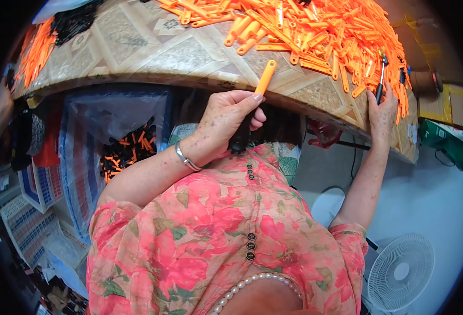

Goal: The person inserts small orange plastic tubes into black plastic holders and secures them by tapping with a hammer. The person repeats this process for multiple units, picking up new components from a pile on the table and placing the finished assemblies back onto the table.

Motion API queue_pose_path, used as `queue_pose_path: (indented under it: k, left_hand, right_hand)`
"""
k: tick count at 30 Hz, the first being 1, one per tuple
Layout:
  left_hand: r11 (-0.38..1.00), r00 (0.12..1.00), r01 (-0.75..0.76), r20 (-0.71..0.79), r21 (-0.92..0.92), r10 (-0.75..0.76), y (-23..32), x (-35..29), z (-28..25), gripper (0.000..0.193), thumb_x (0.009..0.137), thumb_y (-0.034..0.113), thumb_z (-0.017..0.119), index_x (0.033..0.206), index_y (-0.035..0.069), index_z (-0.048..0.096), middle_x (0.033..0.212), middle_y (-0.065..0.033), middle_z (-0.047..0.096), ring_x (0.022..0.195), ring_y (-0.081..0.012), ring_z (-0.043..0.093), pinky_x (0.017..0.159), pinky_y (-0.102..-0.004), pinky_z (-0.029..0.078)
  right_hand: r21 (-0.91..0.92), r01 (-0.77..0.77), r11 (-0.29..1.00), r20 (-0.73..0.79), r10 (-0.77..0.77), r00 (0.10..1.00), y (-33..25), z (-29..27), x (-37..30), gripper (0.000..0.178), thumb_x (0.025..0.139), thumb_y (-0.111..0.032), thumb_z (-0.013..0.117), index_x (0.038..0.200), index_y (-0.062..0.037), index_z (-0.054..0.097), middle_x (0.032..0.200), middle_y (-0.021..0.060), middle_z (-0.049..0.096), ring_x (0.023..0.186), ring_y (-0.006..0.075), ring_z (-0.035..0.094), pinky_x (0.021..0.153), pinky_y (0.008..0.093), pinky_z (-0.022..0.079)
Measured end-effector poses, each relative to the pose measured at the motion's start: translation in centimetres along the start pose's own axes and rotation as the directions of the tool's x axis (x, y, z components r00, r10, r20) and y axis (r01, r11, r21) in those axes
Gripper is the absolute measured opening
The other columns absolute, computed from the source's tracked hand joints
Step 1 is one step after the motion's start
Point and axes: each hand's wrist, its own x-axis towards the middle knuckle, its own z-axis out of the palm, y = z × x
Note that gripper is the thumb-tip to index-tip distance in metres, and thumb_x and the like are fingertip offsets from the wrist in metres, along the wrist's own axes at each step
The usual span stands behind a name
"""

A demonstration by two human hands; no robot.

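Note:
My left hand [222, 119] is closed in front of the table's near edge. It pinches an orange plastic handle [265, 77] with a hole at its upper end, tilted up and to the right. Just below these fingers a black piece [240, 139] shows; whether it joins the orange handle I cannot tell. At the table's right end, my right hand [382, 115] has its fingers around the black grip of a small hammer-like tool [382, 79] with a metal head. Beside it lies a large heap of orange plastic handles [326, 39].
Along the curved front edge of the patterned table [131, 44], more orange and black pieces [39, 50] lie at far left. Below left, a lined blue crate [76, 157] holds black-and-orange pieces [131, 147]. A white fan [401, 271] stands at lower right, near cardboard boxes [446, 107].

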Motion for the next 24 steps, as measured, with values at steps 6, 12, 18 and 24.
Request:
queue_pose_path:
  k: [6,12,18,24]
  left_hand:
    - [0.982,0.996,0.073,0.066,-0.173,-0.063,-0.1,-0.2,0.1,0.025,0.099,0.016,0.056,0.115,-0.002,0.061,0.085,-0.0016,0.061,0.074,-0.0077,0.061,0.073,-0.0261,0.058]
    - [0.987,0.99,0.139,0.029,-0.075,-0.137,1.1,-0.9,0.4,0.028,0.097,0.01,0.056,0.12,-0.006,0.059,0.101,-0.0081,0.066,0.083,-0.0118,0.066,0.08,-0.024,0.057]
    - [0.979,0.984,0.177,-0.01,-0.106,-0.179,1.5,-0.6,1.0,0.023,0.097,0.014,0.057,0.106,-0.006,0.063,0.103,-0.014,0.069,0.08,-0.0152,0.068,0.079,-0.0274,0.057]
    - [0.988,0.988,0.15,0.04,-0.022,-0.149,1.7,-0.2,1.1,0.019,0.097,0.014,0.056,0.095,-0.004,0.064,0.082,-0.0103,0.069,0.067,-0.0153,0.066,0.065,-0.0289,0.058]
  right_hand:
    - [0.302,-0.052,0.952,-0.032,0.064,0.997,1.6,0.5,0.0,0.044,0.092,-0.018,0.058,0.132,-0.0008,0.054,0.096,0.0214,0.066,0.088,0.0324,0.063,0.083,0.0412,0.049]
    - [0.782,-0.252,0.57,0.342,-0.055,0.938,-7.9,-5.2,-7.9,0.043,0.099,-0.012,0.051,0.141,-0.0035,0.049,0.087,0.0027,0.06,0.069,0.008,0.053,0.063,0.0247,0.046]
    - [0.765,-0.063,0.641,0.382,-0.372,0.846,-11.1,-6.5,-13.1,0.052,0.092,-0.003,0.06,0.142,-0.0097,0.05,0.109,0.0113,0.066,0.096,0.0196,0.063,0.086,0.0302,0.049]
    - [0.752,0.043,0.658,0.342,-0.445,0.828,-12.0,-6.4,-12.8,0.053,0.089,0.003,0.06,0.141,-0.0084,0.051,0.128,0.0177,0.063,0.115,0.0272,0.063,0.096,0.0335,0.048]
